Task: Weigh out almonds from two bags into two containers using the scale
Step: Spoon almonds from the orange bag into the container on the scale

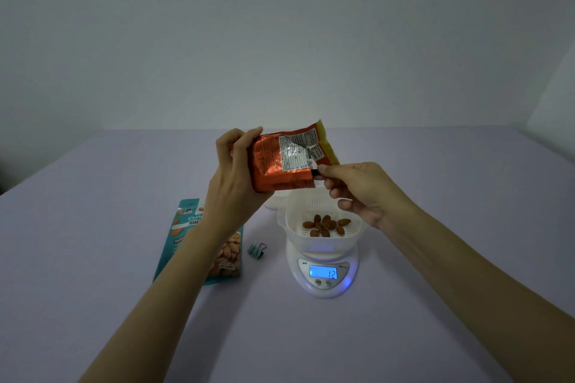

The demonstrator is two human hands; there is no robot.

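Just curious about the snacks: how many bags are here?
2. The orange bag is held in the left hand, the right hand pinching at its corner; the teal bag lies flat on the table, partly under the left forearm.

left hand (231, 169): raised, grips orange bag (268, 166) | right hand (367, 193): raised, thumb and forefinger pinch black clip (314, 172)

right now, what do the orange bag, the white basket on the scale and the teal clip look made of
Orange bag: glossy foil-like film, probably metallised plastic; it creases and glints.
White basket: matte moulded plastic, with slotted walls.
Teal clip: likely painted metal with bare wire handles, though small.
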